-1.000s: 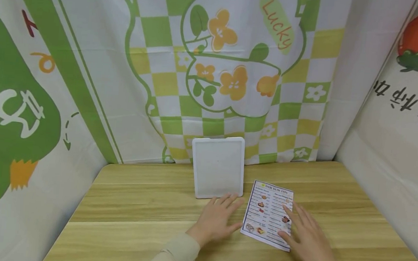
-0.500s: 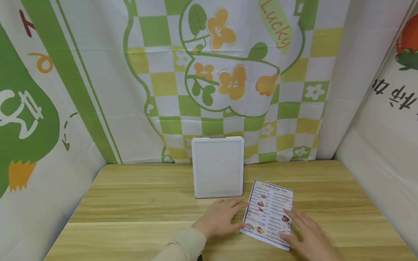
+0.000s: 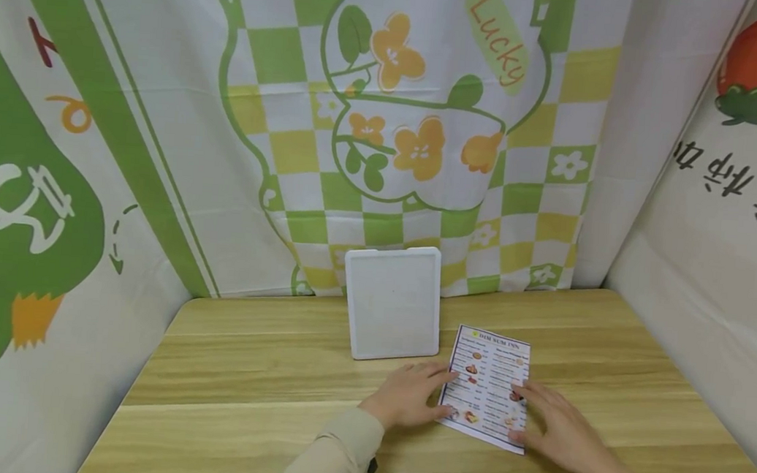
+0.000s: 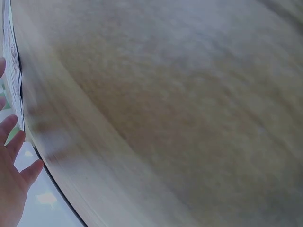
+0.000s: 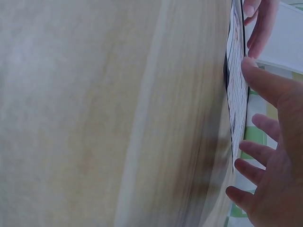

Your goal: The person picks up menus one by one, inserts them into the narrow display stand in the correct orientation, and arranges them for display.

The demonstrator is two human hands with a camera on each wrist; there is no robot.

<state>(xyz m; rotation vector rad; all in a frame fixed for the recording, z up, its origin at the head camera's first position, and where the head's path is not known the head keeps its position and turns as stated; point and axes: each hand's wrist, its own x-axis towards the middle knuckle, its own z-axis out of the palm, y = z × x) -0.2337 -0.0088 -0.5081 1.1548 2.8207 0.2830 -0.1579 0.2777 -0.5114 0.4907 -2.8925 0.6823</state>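
A printed menu headed "DIM SUM INN" [image 3: 483, 387] lies on the wooden table, slightly turned. At its left edge is my left hand [image 3: 407, 394], thumb and fingers spread, fingertips overlapping the paper. My right hand [image 3: 562, 432] is at the opposite edge, thumb near the lower right corner and fingers higher up. In the right wrist view, the right hand [image 5: 279, 156] has its fingers apart beside the sheet [image 5: 236, 85]. The left wrist view shows the left hand [image 4: 14, 175] with spread fingers near the paper's edge. Neither hand grips the menu.
A white framed board [image 3: 392, 303] leans upright at the back of the table, left of the menu. Behind it hangs a green and yellow checked cloth [image 3: 339, 226]. Printed cloths also line the left and right sides of the wooden table [image 3: 244, 374].
My left hand has moved right, from near the white board's base to the menu's left edge. My right hand has shifted slightly down along the right edge. The menu stays in place.
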